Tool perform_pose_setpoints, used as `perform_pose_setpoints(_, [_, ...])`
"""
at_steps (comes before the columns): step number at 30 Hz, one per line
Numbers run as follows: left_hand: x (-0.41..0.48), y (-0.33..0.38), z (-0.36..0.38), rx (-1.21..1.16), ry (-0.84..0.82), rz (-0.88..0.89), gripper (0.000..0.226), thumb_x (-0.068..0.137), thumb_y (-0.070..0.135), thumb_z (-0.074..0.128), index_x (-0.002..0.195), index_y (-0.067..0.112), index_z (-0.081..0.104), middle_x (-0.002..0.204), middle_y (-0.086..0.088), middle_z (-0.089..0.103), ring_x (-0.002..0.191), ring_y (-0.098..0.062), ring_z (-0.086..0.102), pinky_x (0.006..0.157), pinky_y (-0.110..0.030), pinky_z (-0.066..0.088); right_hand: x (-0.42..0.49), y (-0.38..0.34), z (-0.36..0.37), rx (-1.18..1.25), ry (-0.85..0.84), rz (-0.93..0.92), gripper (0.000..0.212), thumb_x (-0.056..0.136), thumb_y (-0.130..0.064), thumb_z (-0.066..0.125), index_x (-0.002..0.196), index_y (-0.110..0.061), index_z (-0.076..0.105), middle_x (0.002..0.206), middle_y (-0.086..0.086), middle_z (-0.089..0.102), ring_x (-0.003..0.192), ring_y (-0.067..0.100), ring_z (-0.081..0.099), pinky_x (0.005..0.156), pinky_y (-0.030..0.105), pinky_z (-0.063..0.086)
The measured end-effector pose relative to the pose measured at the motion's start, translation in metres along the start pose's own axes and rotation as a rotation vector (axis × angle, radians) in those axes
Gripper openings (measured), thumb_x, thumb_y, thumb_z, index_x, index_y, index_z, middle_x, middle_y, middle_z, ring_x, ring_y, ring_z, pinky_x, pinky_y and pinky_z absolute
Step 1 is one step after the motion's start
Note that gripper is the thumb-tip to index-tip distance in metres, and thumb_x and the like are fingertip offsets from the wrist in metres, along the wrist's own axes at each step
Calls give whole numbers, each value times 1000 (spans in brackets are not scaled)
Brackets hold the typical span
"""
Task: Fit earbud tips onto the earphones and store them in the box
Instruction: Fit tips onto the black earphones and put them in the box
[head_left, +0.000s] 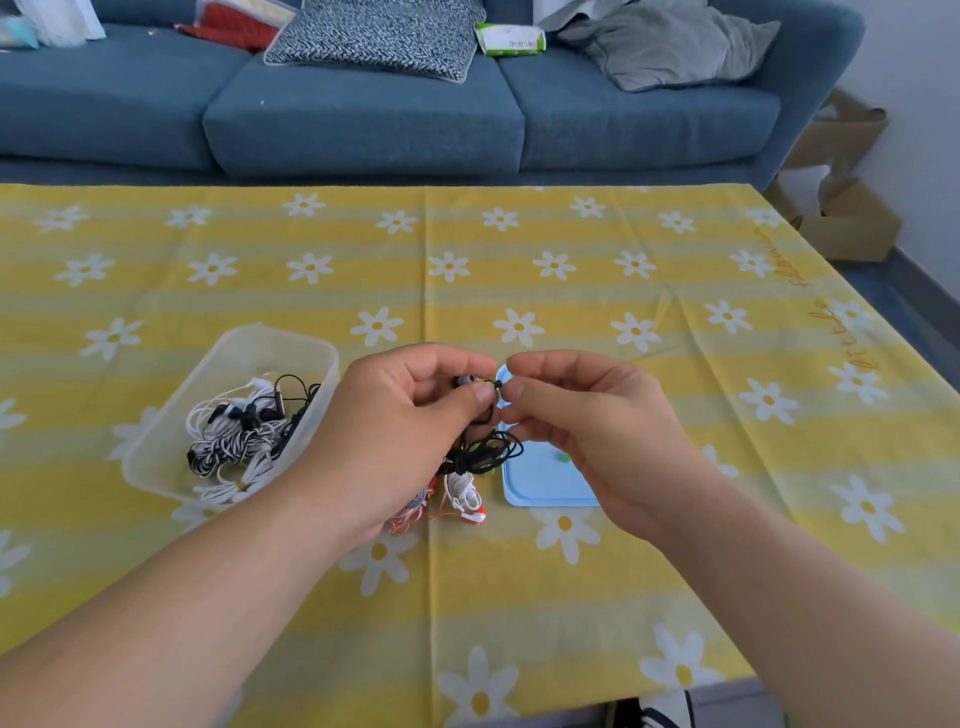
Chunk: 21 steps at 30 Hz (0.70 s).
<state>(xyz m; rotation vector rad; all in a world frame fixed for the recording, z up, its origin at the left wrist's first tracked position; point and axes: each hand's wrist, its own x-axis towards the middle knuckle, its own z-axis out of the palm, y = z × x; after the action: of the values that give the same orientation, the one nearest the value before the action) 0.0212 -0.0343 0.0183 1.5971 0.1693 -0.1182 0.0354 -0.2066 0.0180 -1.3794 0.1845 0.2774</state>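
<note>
1. Over the yellow daisy tablecloth (519, 234), left hand (395, 415) grips the black wired earphone (485, 452); right hand (587, 415) pinches its bud end.
2. Light, limp cable (tangles readily); judged best held by the rigid bud.

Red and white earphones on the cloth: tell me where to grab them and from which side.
Best to pinch the red and white earphones by their coiled white cord, from above on the near side: they lie flat on the tablecloth, and the black earphones held in the left hand hang over their far end.
</note>
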Motion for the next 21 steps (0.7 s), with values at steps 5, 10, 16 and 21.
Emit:
perform_pose_setpoints(5, [0,1,-1,-44,18,33,20,93,4,70,102,20,77,87,-8,81,86,-26,79,92,-44,60,1,-1,-4,50,-13,-7,27,84,5,76,109,-2,72,86,18,74,75,27,71,74,31,59])
perform_pose_setpoints(10, [0,2,-1,-40,16,71,24,93,5,71,111,19,75,88,-6,81,84,-22,79,90,-39,61,1,-2,-5,97,-23,25,27,80,6,77,106,6,71,86,18,74,75,26,73,70,29,59])
perform_pose_setpoints(16, [-1,4,-1,-18,-10,103,13,91,4,73,100,13,76,83,-6,80,80,-21,79,82,-33,63,2,-3,-6,102,-52,65,30,80,3,77,108,8,72,84,14,72,71,21,68,64,25,57])
perform_pose_setpoints(21, [-2,8,-3,62,-62,147,12,92,4,72,97,15,76,81,-2,78,75,-15,77,71,-20,58,2,-6,-5,159,-74,99,32,76,2,77,108,6,72,79,12,71,66,18,69,62,25,58])
